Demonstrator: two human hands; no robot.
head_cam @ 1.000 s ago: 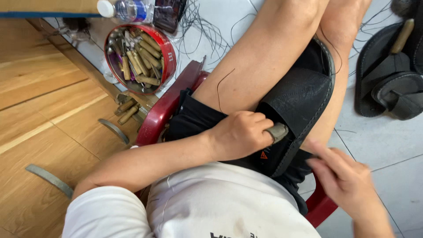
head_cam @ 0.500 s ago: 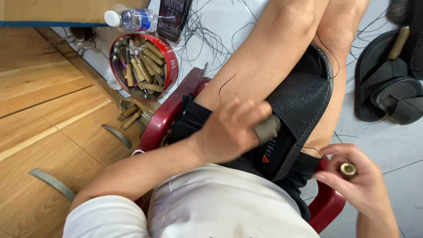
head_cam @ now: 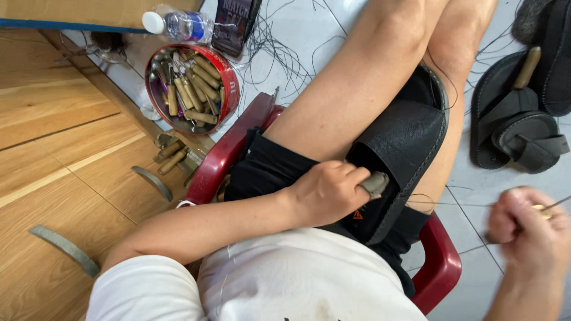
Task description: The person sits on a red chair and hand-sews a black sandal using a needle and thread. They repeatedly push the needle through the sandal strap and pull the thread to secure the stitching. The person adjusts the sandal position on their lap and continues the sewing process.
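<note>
Black leather sandal (head_cam: 404, 139) on lap; left hand (head_cam: 327, 193) grips it, right hand (head_cam: 526, 229) clenches awl (head_cam: 544, 208).

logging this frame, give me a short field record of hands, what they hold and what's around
left hand: closed on a grey-handled tool at the black sandal on the lap
right hand: blurred, closed on a brass-tipped tool pulling thread
seat: red plastic chair
nearby: red tin of wooden-handled tools, bottle, more black sandals on the tiles
</note>
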